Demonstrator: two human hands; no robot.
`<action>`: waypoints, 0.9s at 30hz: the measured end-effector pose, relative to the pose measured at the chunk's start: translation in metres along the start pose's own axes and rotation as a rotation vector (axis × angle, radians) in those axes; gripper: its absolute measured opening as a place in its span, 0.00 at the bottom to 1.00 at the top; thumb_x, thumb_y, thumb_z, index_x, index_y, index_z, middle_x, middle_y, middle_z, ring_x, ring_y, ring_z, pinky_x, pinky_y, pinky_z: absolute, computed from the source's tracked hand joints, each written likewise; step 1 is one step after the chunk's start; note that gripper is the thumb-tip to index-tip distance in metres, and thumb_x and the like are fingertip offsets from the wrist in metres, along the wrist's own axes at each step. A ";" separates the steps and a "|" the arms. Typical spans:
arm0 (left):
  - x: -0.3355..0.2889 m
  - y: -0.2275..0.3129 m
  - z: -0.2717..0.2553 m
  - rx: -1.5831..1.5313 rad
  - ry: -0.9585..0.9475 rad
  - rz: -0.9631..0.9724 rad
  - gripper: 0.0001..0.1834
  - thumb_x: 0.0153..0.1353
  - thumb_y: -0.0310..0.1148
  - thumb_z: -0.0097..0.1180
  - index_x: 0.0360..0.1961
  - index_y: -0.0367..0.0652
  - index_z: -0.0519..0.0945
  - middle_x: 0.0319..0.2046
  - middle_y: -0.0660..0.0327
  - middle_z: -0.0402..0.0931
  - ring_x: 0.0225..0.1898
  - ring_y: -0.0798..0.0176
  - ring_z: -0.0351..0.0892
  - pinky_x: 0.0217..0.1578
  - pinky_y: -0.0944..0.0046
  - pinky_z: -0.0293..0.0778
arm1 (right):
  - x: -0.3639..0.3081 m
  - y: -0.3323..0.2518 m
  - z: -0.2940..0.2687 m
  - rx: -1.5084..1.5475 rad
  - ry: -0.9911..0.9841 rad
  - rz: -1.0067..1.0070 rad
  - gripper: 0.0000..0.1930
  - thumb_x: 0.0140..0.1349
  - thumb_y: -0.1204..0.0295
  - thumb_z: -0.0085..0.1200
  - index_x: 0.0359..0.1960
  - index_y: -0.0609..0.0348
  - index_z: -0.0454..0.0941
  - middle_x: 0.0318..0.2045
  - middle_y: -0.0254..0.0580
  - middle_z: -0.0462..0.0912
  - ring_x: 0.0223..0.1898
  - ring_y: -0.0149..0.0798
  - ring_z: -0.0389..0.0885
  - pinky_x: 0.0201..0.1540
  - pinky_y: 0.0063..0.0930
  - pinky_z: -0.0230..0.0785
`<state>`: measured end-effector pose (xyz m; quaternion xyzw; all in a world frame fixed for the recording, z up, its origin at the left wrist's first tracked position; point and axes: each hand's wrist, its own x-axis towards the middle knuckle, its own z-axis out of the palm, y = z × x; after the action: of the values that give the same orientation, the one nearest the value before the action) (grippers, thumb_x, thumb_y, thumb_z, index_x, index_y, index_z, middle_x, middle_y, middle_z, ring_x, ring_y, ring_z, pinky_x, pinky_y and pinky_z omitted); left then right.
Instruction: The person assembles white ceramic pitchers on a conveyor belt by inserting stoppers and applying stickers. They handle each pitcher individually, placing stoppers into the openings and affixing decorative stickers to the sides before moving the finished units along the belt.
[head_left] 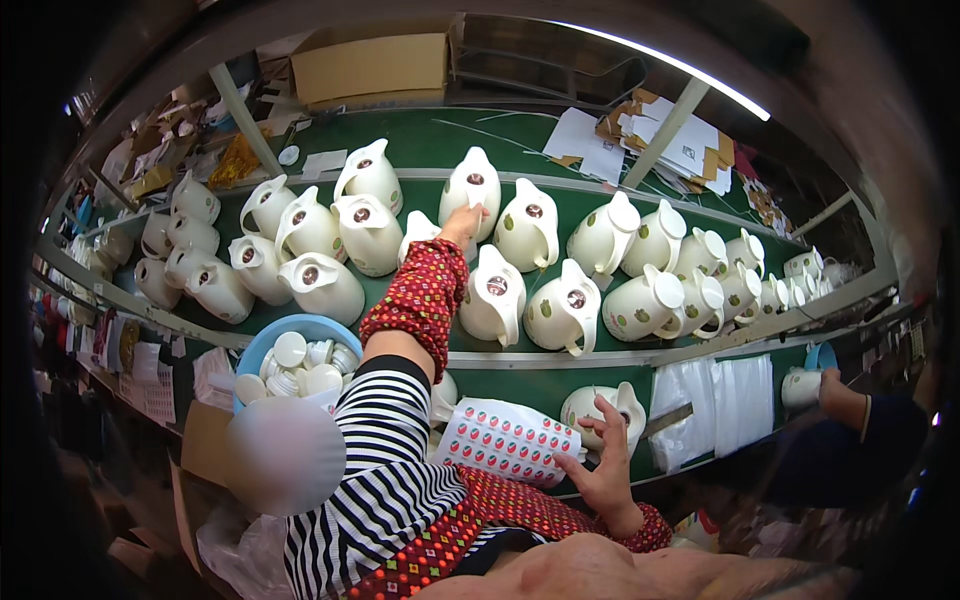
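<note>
My left hand (462,224), its arm in a striped sleeve and red patterned cuff, stretches to the back of the green bench. Its fingers are closed at the handle side of a cream-white thermos jug (470,182) with a shiny round opening on top. Low in front of me, my right hand (605,475) has its fingers spread, the thumb at the right edge of a white sheet of red-and-green stickers (505,440). Just behind those fingers a jug (630,405) stands, partly hidden. My left forearm covers part of another jug (418,232).
Rows of jugs fill the bench (400,290), lidded ones (650,300) at right. A blue basin (248,360) of white lids stands left. Plastic bags (710,410) lie front right. At far right another person's hand (842,398) is by a jug (800,387). A cardboard box (370,70) sits behind.
</note>
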<state>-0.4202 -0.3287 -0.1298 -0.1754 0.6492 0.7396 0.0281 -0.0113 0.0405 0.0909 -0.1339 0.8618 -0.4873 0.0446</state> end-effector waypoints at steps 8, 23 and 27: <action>-0.056 0.063 0.008 0.813 0.069 0.052 0.28 0.67 0.39 0.59 0.62 0.30 0.77 0.62 0.37 0.74 0.67 0.36 0.71 0.68 0.47 0.66 | 0.023 -0.018 0.001 -0.086 -0.015 -0.018 0.36 0.51 0.68 0.77 0.64 0.56 0.77 0.68 0.56 0.66 0.65 0.54 0.72 0.67 0.44 0.67; 0.005 0.029 -0.220 -0.484 0.607 0.045 0.18 0.62 0.24 0.62 0.50 0.19 0.81 0.45 0.41 0.84 0.42 0.45 0.87 0.41 0.48 0.80 | 0.022 -0.035 0.002 -0.182 -0.004 0.011 0.30 0.53 0.70 0.75 0.60 0.60 0.81 0.67 0.55 0.68 0.58 0.49 0.78 0.64 0.39 0.69; -0.057 0.050 -0.253 -0.006 0.647 0.041 0.24 0.55 0.25 0.71 0.50 0.19 0.80 0.45 0.42 0.85 0.43 0.46 0.87 0.45 0.50 0.81 | 0.023 -0.039 0.002 -0.115 -0.033 -0.058 0.29 0.53 0.71 0.75 0.59 0.58 0.81 0.66 0.53 0.70 0.60 0.50 0.77 0.65 0.40 0.68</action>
<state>-0.3240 -0.5711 -0.0893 -0.3882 0.6258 0.6478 -0.1950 -0.0254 0.0139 0.1245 -0.1691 0.8833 -0.4357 0.0372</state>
